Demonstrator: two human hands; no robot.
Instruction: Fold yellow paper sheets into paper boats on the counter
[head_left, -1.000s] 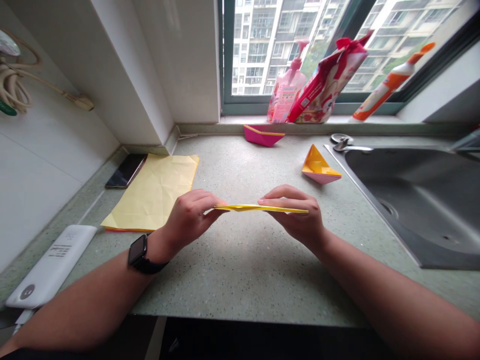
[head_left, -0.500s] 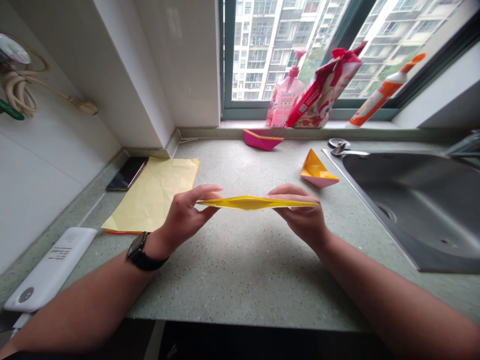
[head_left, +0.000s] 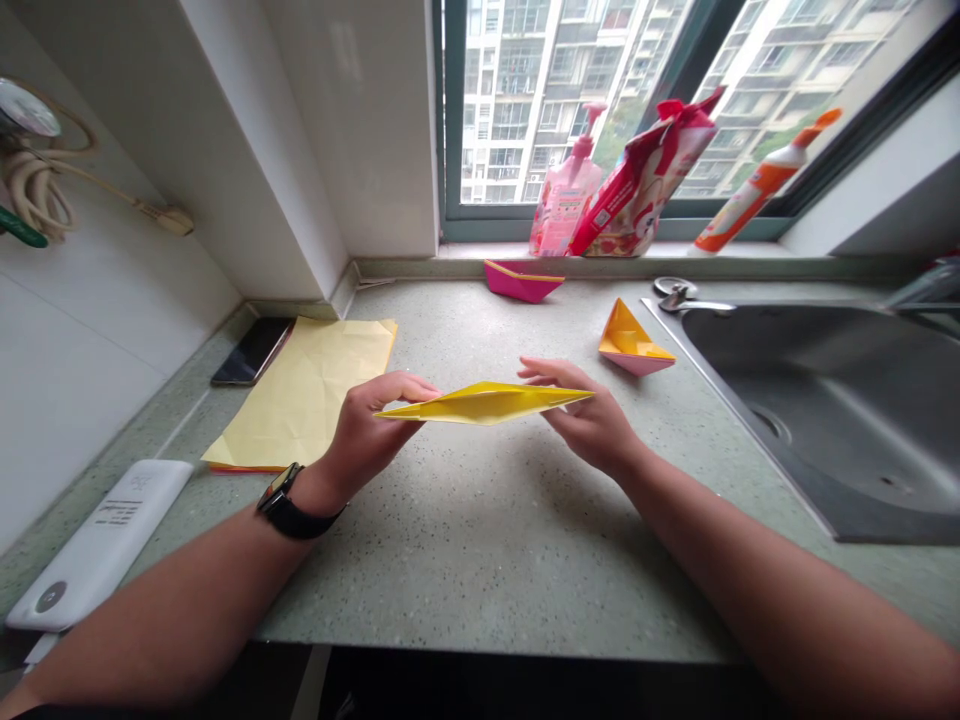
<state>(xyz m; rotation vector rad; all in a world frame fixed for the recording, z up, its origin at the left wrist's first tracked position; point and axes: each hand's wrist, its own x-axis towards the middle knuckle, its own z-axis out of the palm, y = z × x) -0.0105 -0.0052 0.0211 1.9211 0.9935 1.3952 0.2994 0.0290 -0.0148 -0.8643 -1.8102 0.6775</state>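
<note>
A folded yellow paper piece (head_left: 484, 402), long and pointed at both ends, hangs above the grey-green counter (head_left: 480, 540). My left hand (head_left: 367, 435), with a black watch on its wrist, pinches the left end. My right hand (head_left: 589, 420) pinches the right end from underneath, with the upper fingers stretched over it. The paper tilts slightly, so its top face shows.
A crumpled pale yellow sheet (head_left: 311, 385) and a phone (head_left: 251, 350) lie at the left, a white power bank (head_left: 94, 545) nearer. A pink paper boat (head_left: 521, 280) and an orange-and-pink paper boat (head_left: 634, 340) sit behind. The steel sink (head_left: 840, 400) is at the right. Bottles and a pouch stand on the sill.
The yellow paper went from flat and edge-on to tilted and slightly spread, showing its top face. Both hands rose a little and shifted their pinch.
</note>
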